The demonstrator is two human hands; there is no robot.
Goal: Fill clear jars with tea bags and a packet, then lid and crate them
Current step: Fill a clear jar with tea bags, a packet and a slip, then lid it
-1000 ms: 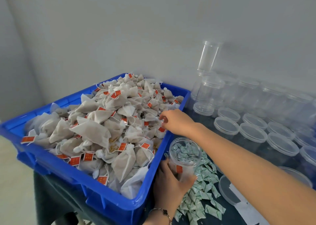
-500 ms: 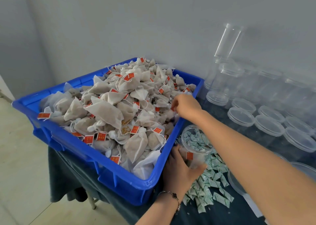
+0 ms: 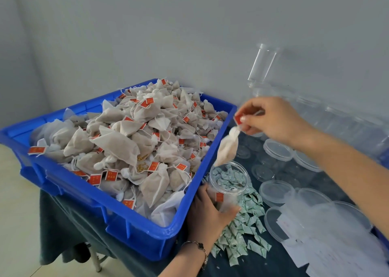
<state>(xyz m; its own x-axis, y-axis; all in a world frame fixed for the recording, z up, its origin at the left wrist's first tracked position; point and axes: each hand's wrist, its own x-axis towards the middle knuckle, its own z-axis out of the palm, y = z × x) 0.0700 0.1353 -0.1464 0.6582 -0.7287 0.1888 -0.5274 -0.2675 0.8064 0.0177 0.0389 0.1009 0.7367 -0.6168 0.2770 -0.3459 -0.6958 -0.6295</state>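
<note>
A blue crate (image 3: 145, 232) on the left is heaped with beige tea bags (image 3: 130, 142) bearing red tags. My left hand (image 3: 207, 212) grips a clear open jar (image 3: 229, 184) standing just right of the crate; a red tag shows through its wall. My right hand (image 3: 273, 118) pinches one tea bag (image 3: 228, 146) by its neck and red tag. The bag hangs tilted above the jar's mouth. Small green-and-white packets (image 3: 244, 232) lie scattered around the jar's foot.
Clear lids (image 3: 275, 190) and empty clear jars (image 3: 277, 152) crowd the dark table at the right. A tall stack of jars (image 3: 261, 66) leans on the grey wall. White sheets (image 3: 328, 236) lie at the near right. The crate overhangs the table's left edge.
My right hand has lifted a tea bag out of the crate and carried it right, over the jar. My left hand has kept its hold on the jar.
</note>
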